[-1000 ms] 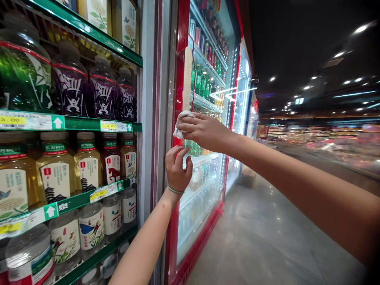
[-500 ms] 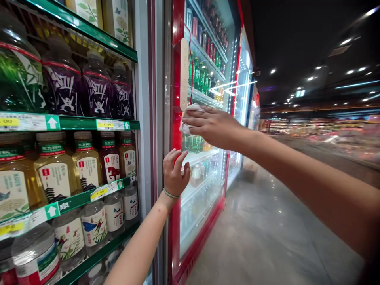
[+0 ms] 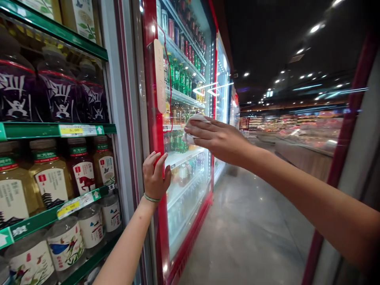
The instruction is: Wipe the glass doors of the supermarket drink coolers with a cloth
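My right hand (image 3: 218,137) presses a white cloth (image 3: 193,120) flat against the glass door (image 3: 190,174) of a red-framed drinks fridge, fingers stretched over the cloth. My left hand (image 3: 154,177) rests with fingers spread on the door's red frame (image 3: 152,103), just below and left of the cloth; a green band circles that wrist. A pale vertical handle (image 3: 159,75) is fixed to the door above both hands.
An open fridge on the left holds green shelves (image 3: 83,130) with yellow price tags and several bottled drinks (image 3: 50,178). Another open red-edged door (image 3: 344,142) stands at the right. A glossy grey aisle floor (image 3: 252,233) runs ahead, with more lit fridges behind.
The cloth and my right hand have slid rightward from the door's red frame onto the glass. My left hand stays on the frame. My view has turned to the right.
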Tool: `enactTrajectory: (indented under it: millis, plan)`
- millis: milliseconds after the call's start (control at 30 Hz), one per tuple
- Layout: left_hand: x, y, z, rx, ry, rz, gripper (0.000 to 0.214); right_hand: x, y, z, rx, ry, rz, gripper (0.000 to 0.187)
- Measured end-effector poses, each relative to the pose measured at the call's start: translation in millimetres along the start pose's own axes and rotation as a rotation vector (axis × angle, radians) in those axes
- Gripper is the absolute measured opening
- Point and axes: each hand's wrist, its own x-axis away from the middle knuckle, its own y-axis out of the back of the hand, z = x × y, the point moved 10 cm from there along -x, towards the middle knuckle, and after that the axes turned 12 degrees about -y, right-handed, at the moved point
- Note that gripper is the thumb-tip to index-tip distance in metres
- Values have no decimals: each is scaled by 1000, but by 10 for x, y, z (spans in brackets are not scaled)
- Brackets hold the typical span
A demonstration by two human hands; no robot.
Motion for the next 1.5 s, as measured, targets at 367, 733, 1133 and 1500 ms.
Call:
enactTrajectory:
  millis: [367,733,1133,1500]
  plan:
    - [-1,-4,-8,-23,-15,5,51,1241,609,-759,41,-257,-96,44]
    - [1,-34,-22,-29,-3,9,51,1841,718,-1233,72,-722,-400,36]
    - [49,-52,-20,-39,-10,12,48,-51,-165,-11,-65,-198,-78,45]
    - [43,-20,-8,-15,-5,10,43,-802,-539,545,-71,103,32,37]
